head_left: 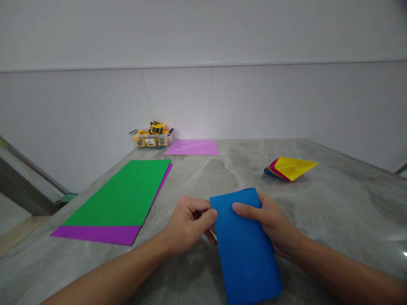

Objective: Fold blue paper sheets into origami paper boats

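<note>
A folded sheet of blue paper [246,250] is held up in front of me, over the near part of the table. At its upper left edge, my left hand [194,220] pinches it between thumb and fingers. My right hand [270,218] grips the right edge, its thumb lying flat on the blue face and its fingers hidden behind. The paper is long and narrow, with its top edges slightly apart.
Green paper [121,195] lies on purple paper [98,234] at the left. Folded papers in yellow [294,168], pink and blue rest at the right. Farther back are a pink sheet [192,147] and a clear bin [168,140] of yellow toy parts, near the wall.
</note>
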Demonstrator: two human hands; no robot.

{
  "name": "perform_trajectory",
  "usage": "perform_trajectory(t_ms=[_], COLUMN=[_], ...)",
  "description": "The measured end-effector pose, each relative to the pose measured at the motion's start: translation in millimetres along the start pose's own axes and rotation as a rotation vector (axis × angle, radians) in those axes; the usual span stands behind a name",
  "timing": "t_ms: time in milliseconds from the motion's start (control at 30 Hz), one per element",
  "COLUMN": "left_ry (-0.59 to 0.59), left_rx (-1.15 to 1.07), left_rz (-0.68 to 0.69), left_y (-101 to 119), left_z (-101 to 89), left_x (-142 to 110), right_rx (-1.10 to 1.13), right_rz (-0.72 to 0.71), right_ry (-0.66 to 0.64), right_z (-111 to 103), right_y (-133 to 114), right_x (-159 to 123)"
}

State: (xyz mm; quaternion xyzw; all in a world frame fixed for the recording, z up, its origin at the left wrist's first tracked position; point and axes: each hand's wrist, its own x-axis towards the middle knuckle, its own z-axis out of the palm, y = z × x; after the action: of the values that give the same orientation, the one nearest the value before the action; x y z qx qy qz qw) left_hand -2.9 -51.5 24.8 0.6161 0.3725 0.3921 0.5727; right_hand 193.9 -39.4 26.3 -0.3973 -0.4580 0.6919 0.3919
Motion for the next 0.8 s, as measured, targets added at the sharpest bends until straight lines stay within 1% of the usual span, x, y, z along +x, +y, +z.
perform_trajectory(t_ms=[267, 467, 700, 800], left_ry=[-0.023, -0.073, -0.109, -0.115], left_rx=[0.046, 0.084, 0.139, 0.143], left_rz=[0.045, 0.012, 0.074, 0.09], left_y=[0.9, -1.1, 1.7, 1.6], left_z=[1.7, 2.3, -0.1, -0.5], left_x=[-1.4, -3.2, -3.4, -3.5], right_rx=[-0.023, -0.03, -0.067, -0.064], right_rz=[-0.01, -0.029, -0.058, -0.06], right_ry=[-0.03, -0.027, 0.019, 0.015], right_z=[-0.6, 0.2, -0.6, -0.9], right_y=[2.7, 2.5, 4.2, 4.0], right_x=[-1.0, -2.1, -3.2, -3.4])
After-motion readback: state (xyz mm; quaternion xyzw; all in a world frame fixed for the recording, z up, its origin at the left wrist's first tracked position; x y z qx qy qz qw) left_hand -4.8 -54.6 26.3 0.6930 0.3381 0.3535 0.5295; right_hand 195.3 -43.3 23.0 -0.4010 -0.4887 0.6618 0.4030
